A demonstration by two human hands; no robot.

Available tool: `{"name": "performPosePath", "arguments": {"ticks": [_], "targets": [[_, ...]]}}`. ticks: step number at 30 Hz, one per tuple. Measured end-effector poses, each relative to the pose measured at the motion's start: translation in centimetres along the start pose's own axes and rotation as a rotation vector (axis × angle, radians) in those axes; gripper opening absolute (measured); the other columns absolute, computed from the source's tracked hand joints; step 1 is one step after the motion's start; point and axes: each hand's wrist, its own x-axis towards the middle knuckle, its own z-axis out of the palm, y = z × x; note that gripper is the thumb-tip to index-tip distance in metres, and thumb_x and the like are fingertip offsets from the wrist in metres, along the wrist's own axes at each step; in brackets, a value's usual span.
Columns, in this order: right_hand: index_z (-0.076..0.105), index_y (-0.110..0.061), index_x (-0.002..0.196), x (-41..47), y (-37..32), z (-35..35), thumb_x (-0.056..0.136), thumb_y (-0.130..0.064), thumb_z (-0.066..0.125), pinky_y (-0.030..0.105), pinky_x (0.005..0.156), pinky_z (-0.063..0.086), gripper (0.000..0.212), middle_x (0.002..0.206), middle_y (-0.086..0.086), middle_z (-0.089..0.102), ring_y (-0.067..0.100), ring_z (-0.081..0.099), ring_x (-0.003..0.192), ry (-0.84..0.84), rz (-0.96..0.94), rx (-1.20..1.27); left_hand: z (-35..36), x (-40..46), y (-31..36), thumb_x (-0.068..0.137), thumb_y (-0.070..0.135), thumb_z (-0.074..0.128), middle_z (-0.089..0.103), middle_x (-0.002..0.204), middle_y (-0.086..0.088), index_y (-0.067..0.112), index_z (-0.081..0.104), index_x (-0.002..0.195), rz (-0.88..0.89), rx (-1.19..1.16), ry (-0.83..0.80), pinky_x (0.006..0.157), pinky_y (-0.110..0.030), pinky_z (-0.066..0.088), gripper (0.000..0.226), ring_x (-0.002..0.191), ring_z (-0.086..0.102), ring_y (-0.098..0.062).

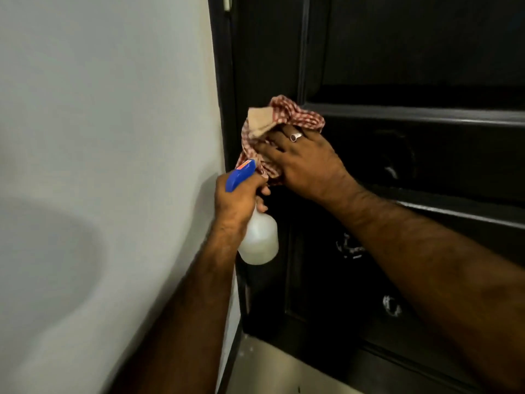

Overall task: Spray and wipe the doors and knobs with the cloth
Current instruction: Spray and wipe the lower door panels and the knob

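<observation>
A dark panelled door (412, 58) fills the right side. My right hand (306, 160), wearing a ring, presses a red-and-white checked cloth (284, 115) against the door's left stile, fingers spread over the bunched cloth. My left hand (238, 200) grips the neck of a white spray bottle (260, 240) with a blue trigger head (240, 176), held just below and left of the cloth, nozzle pointing toward it. Shiny metal door fittings (350, 247) show lower on the door, partly hidden by my right forearm.
A pale grey wall (99, 137) takes up the left half, meeting the dark door frame (227, 95). A second metal fitting (392, 305) sits lower on the door. Light floor (284, 373) shows at the bottom.
</observation>
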Motion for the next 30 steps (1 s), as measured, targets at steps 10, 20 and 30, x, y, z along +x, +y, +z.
{"name": "performPosePath", "arguments": {"ticks": [10,20,30], "targets": [[0.049,-0.030,0.159,-16.5,10.6,-8.2,0.085,-0.036,0.053,0.049,0.099,0.041,0.074,0.154,0.012,0.054,0.039,0.051,0.134,-0.053,0.249,-0.070,4.0,-1.5,6.2,0.092,0.008,0.072,0.067,0.072,-0.016,0.012,0.074,0.112,-0.059,-0.059,-0.297,0.055,-0.036,0.052,0.021,0.044,0.050,-0.020],[0.068,-0.010,0.137,-6.3,4.5,-4.7,0.089,-0.037,0.068,0.051,0.106,0.039,0.055,0.140,0.018,0.063,0.042,0.056,0.126,0.195,0.262,0.040,4.7,-0.8,7.8,0.089,0.006,0.071,0.066,0.070,-0.018,0.008,0.075,0.091,-0.027,-0.069,-0.271,0.055,-0.035,0.049,0.006,0.045,0.047,-0.024],[0.070,-0.013,0.132,-9.8,10.8,-6.7,0.087,-0.034,0.065,0.051,0.098,0.047,0.050,0.132,0.016,0.069,0.041,0.063,0.119,0.295,0.054,0.021,6.2,0.0,9.9,0.087,0.006,0.068,0.056,0.055,-0.013,0.001,0.072,0.094,-0.025,0.061,-0.182,0.049,-0.035,0.048,0.010,0.038,0.046,-0.026]]}}
